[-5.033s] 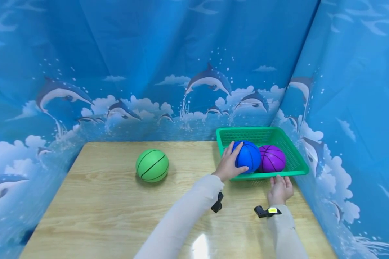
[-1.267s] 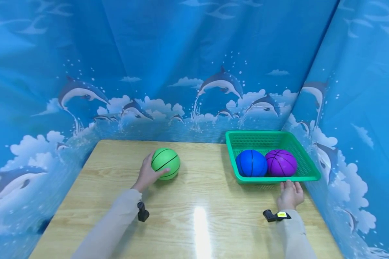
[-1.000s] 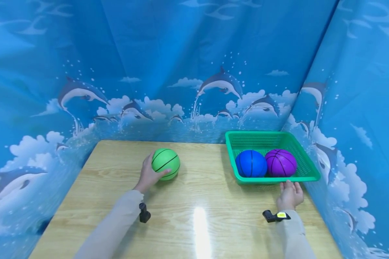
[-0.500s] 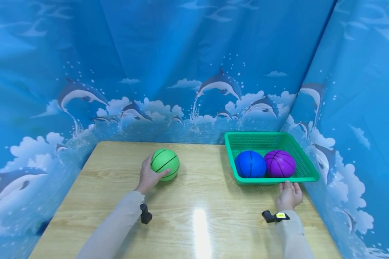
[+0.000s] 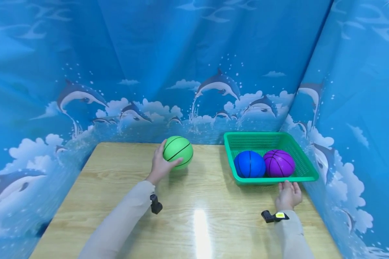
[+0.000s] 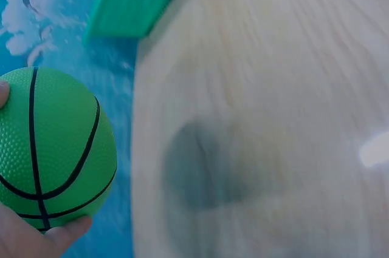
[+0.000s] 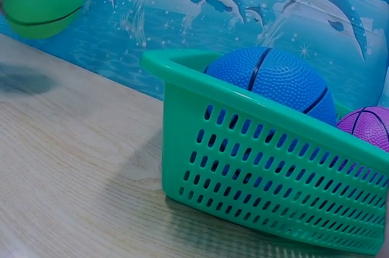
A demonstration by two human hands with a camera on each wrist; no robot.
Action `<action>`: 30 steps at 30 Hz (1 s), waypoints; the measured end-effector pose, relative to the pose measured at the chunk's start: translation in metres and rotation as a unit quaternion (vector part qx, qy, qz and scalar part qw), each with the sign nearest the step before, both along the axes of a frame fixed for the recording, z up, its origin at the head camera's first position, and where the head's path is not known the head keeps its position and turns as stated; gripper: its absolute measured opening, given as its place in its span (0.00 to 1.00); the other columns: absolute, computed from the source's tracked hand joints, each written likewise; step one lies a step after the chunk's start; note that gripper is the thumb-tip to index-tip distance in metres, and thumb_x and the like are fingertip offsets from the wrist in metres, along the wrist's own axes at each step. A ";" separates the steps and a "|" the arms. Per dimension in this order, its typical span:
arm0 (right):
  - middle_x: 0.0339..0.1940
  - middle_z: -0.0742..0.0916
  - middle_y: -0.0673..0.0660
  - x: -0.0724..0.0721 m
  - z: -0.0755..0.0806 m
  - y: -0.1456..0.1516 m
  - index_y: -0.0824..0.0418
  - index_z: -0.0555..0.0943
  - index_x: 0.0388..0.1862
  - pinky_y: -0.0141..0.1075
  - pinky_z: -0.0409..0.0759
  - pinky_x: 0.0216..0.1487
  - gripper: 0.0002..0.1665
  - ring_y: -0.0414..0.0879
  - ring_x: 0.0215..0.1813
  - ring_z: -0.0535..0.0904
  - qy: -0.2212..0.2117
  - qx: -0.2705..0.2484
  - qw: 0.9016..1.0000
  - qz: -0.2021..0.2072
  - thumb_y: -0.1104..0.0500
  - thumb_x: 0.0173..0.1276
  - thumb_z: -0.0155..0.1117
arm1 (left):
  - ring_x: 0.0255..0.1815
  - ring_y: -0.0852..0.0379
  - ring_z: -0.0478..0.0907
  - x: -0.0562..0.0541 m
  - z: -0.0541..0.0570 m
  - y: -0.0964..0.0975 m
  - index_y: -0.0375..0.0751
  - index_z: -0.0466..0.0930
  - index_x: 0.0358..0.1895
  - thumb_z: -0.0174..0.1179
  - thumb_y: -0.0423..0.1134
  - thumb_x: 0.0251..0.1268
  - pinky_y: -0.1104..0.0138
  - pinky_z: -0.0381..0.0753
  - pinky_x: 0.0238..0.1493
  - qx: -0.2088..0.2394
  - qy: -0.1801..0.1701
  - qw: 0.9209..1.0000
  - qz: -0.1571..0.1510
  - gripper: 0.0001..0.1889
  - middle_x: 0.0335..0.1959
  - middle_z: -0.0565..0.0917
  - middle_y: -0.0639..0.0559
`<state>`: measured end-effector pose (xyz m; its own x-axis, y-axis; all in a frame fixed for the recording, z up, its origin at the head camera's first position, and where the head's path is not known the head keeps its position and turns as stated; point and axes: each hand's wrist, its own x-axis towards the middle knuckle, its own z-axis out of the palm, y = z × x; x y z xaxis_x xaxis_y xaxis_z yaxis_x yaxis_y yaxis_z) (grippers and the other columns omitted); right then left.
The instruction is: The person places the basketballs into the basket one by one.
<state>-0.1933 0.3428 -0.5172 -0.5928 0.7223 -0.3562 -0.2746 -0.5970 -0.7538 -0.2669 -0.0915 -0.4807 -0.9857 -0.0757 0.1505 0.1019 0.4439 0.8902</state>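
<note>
A green ball [image 5: 178, 152] with black basketball lines is held up off the table by my left hand [image 5: 162, 165]. Its shadow falls on the wood below, apart from the ball, in the left wrist view. Thumb and fingers spread round the ball's left and near sides. My right hand [image 5: 288, 196] holds the near rim of a green plastic basket [image 5: 277, 180], fingertips at the rim's underside. Inside the basket a blue ball [image 5: 250, 164] and a purple ball [image 5: 279, 163] sit side by side. Little of the right hand shows in the right wrist view.
The wooden table [image 5: 116, 187] ends at a blue dolphin-print curtain [image 5: 142, 72] behind and to the right. Slotted walls and a raised rim surround the basket, which stands near the right curtain. A light glare [image 5: 201, 230] marks the table front.
Five seconds ago my left hand was on the blue ball in the basket. It then gripped the green ball on the table and has now raised it, slightly rightward. My right hand stays at the rim.
</note>
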 end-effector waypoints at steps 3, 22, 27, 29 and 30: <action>0.48 0.69 0.52 0.000 0.001 0.001 0.64 0.53 0.74 0.25 0.79 0.46 0.36 0.39 0.49 0.70 -0.002 0.000 1.000 0.000 0.71 0.70 0.51 | 0.68 0.40 0.62 -0.008 0.012 0.018 0.60 0.51 0.76 0.75 0.54 0.44 0.43 0.68 0.62 0.005 0.020 1.000 -0.013 0.54 0.72 0.58 0.44; 0.54 0.70 0.53 0.001 0.003 0.002 0.63 0.52 0.76 0.30 0.72 0.62 0.37 0.40 0.57 0.69 -0.014 0.009 1.000 0.003 0.70 0.70 0.51 | 0.71 0.40 0.60 -0.048 0.067 0.143 0.65 0.48 0.76 0.75 0.52 0.46 0.46 0.70 0.62 0.014 0.076 0.990 -0.116 0.54 0.76 0.52 0.47; 0.55 0.70 0.53 0.000 0.002 0.001 0.64 0.51 0.76 0.31 0.71 0.63 0.38 0.39 0.54 0.70 -0.015 0.011 1.000 0.006 0.71 0.70 0.51 | 0.72 0.41 0.57 -0.049 0.069 0.158 0.67 0.47 0.76 0.75 0.51 0.47 0.46 0.68 0.63 0.056 0.036 0.994 -0.088 0.54 0.77 0.51 0.48; 0.57 0.69 0.53 0.000 0.001 0.001 0.64 0.50 0.76 0.31 0.71 0.63 0.38 0.39 0.53 0.70 -0.016 0.015 1.000 0.007 0.70 0.70 0.50 | 0.72 0.42 0.59 -0.049 0.068 0.164 0.66 0.48 0.76 0.75 0.51 0.46 0.47 0.69 0.63 0.077 0.032 0.993 -0.078 0.54 0.76 0.53 0.48; 0.57 0.69 0.53 0.000 0.000 0.001 0.64 0.51 0.76 0.30 0.71 0.63 0.38 0.39 0.53 0.70 -0.017 0.016 1.000 0.007 0.70 0.70 0.51 | 0.71 0.43 0.59 -0.048 0.067 0.168 0.65 0.48 0.76 0.75 0.51 0.46 0.47 0.69 0.63 0.082 0.031 0.993 -0.075 0.54 0.75 0.54 0.48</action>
<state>-0.1929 0.3441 -0.5168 -0.5910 0.7257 -0.3523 -0.2407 -0.5755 -0.7816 -0.3148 0.0765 -0.4137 -0.9770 0.0430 0.2089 0.2127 0.2685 0.9395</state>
